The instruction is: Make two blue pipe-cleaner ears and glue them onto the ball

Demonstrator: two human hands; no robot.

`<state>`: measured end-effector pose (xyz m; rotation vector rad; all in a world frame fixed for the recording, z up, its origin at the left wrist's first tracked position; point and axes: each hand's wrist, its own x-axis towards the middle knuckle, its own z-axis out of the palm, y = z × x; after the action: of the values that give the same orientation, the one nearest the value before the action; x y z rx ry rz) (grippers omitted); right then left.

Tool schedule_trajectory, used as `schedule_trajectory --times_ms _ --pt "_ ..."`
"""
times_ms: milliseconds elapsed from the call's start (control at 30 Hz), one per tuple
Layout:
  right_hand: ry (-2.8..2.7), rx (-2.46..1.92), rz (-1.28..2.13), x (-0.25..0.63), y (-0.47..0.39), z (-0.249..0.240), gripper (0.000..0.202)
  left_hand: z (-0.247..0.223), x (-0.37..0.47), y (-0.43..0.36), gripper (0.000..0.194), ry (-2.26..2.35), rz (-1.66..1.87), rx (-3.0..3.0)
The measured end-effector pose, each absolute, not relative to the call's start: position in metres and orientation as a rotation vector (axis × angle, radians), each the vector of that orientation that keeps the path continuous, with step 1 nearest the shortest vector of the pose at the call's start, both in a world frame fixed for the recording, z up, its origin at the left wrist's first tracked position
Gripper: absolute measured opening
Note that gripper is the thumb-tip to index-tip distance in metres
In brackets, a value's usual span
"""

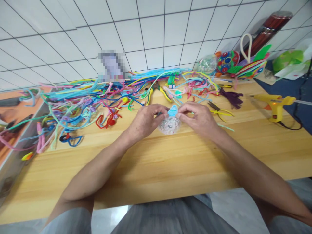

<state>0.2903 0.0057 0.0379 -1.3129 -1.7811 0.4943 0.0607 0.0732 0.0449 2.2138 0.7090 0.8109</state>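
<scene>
A light blue, ridged, pointed piece that looks wound from pipe cleaner [173, 111] stands at the centre, between my fingertips. Directly below it is a clear, shiny ball [170, 125], partly covered by my fingers. From the left, my left hand [147, 121] pinches the blue piece's edge. On the opposite side, my right hand [196, 117] pinches it between thumb and forefinger. Whether the blue piece is fixed to the ball, I cannot tell. Just right of my right hand lie small pliers with yellow handles [223, 112].
Piled pipe cleaners [90, 94] stretch along the tiled wall. A second pair of pliers [156, 92] lies among them. At right stands a yellow glue gun [276, 105] with a small orange light. Colourful decorated crafts [251, 66] and a dark red flask [268, 31] are behind.
</scene>
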Motion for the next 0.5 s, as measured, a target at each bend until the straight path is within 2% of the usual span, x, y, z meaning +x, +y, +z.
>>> schedule_trajectory --times_ms 67,167,500 --pt "-1.748 -1.307 0.574 0.29 0.005 0.04 0.004 0.046 0.061 0.073 0.012 0.713 0.801 2.217" --pt "-1.643 -1.282 0.646 0.287 0.004 0.042 0.01 0.046 0.061 0.072 0.011 0.715 0.801 2.22" --pt "-1.557 -1.194 0.608 0.276 0.008 0.031 0.015 0.046 0.062 0.069 0.009 0.7 0.802 2.214"
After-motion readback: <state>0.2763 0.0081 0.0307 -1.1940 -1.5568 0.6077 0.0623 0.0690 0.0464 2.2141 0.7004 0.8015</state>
